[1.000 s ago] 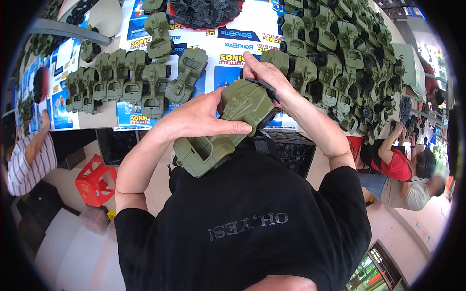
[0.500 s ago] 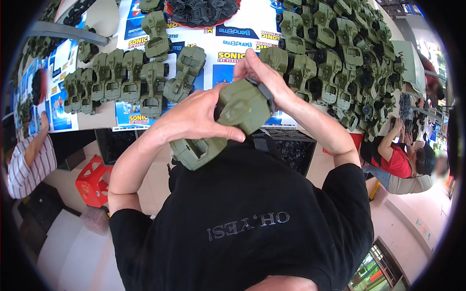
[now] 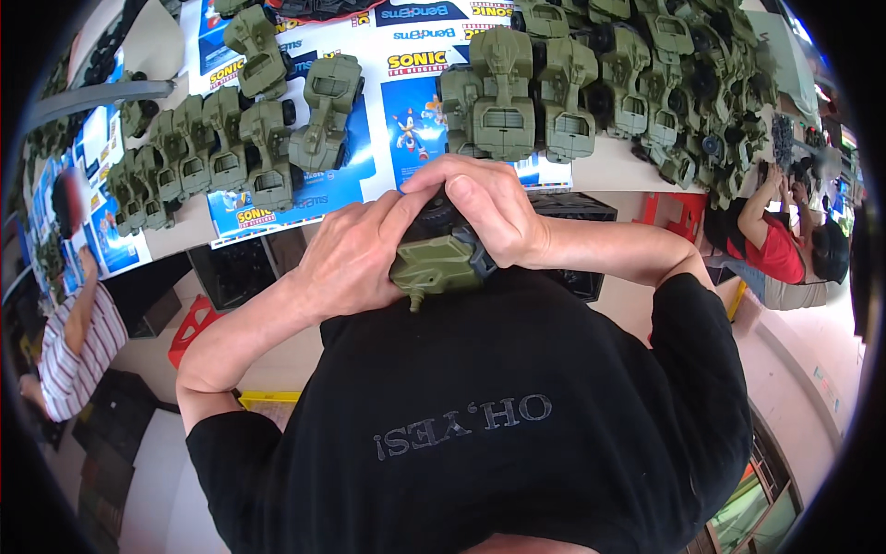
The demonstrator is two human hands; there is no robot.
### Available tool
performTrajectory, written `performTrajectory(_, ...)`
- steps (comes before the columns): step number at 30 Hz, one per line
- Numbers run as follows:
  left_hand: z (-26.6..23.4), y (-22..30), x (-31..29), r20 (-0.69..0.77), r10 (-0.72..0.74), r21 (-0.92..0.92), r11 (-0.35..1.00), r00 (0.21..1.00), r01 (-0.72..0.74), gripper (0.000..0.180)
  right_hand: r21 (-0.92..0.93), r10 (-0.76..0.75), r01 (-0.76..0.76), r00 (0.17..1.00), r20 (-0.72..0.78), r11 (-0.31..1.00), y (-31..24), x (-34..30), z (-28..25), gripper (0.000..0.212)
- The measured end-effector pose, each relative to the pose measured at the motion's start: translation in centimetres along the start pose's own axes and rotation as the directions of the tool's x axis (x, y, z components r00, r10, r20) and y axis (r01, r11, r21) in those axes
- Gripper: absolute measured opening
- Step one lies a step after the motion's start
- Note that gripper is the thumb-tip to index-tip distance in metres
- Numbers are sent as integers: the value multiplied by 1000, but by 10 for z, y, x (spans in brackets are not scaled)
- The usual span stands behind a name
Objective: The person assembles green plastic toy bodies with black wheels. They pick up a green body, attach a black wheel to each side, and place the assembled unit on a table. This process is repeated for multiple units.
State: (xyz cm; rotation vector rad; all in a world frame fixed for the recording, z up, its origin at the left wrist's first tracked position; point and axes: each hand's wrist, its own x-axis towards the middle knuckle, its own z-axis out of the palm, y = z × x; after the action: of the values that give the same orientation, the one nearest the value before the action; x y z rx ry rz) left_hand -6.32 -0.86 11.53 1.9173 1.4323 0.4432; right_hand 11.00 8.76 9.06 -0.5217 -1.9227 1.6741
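Observation:
A green plastic toy vehicle [image 3: 434, 265] is held close in front of my black shirt, tilted on its side. My left hand [image 3: 355, 249] is wrapped round its left side. My right hand [image 3: 494, 208] closes over the top, with the fingers bent across a black wheel [image 3: 436, 217] and meeting the left fingers. Part of the toy's body is hidden under both hands. On the table beyond, a similar green vehicle [image 3: 328, 106] lies to the left and another [image 3: 503, 97] stands to the right.
Rows of green vehicles [image 3: 268, 152] and a dense group [image 3: 637, 83] rest on printed sheets [image 3: 401, 102]. A red tray [image 3: 355, 9] shows at the far edge. Black crates [image 3: 231, 272] and a red stool [image 3: 194, 328] are below. Co-workers sit left [image 3: 83, 342] and right [image 3: 775, 235].
The toy vehicle has been turned so a black wheel faces up between my hands. My right hand, with fingers raised before, has come down and closed over it. The view has shifted slightly.

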Motion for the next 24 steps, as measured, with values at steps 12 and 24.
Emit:
performTrajectory(12, -11, -26, 69, -263, -251, -584, 810, 932, 54, 78, -363, -34, -118, 921, -387, 924, -29, 54, -71, 39)
performTrajectory(24, 5, 46, 200, -275, -318, -924, 350, 907, -157, 75, -688, -232, -331, 774, -590, 646, -6, 3, -115, 81)
